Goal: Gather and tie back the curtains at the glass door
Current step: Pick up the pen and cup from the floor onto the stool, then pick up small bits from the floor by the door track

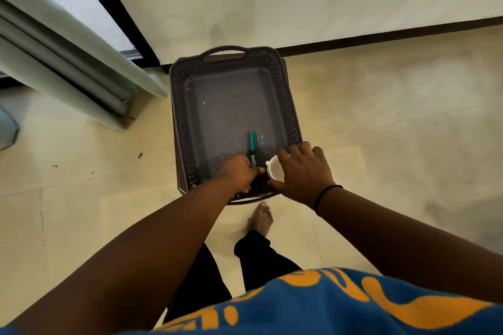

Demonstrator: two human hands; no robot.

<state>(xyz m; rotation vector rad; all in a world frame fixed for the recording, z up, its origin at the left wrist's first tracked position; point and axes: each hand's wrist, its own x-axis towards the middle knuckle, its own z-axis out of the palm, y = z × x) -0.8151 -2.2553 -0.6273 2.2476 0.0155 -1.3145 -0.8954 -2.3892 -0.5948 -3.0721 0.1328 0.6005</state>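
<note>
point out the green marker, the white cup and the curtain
green marker (252,141): head view, on its green cap end
white cup (275,169): head view, on its inner wall
curtain (68,43): head view, on a gathered fold

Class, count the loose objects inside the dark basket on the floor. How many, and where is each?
2. A green marker lies near the basket's near end, at the left hand. A white cup sits by the near right corner, gripped by the right hand. The hands may hide more.
</note>
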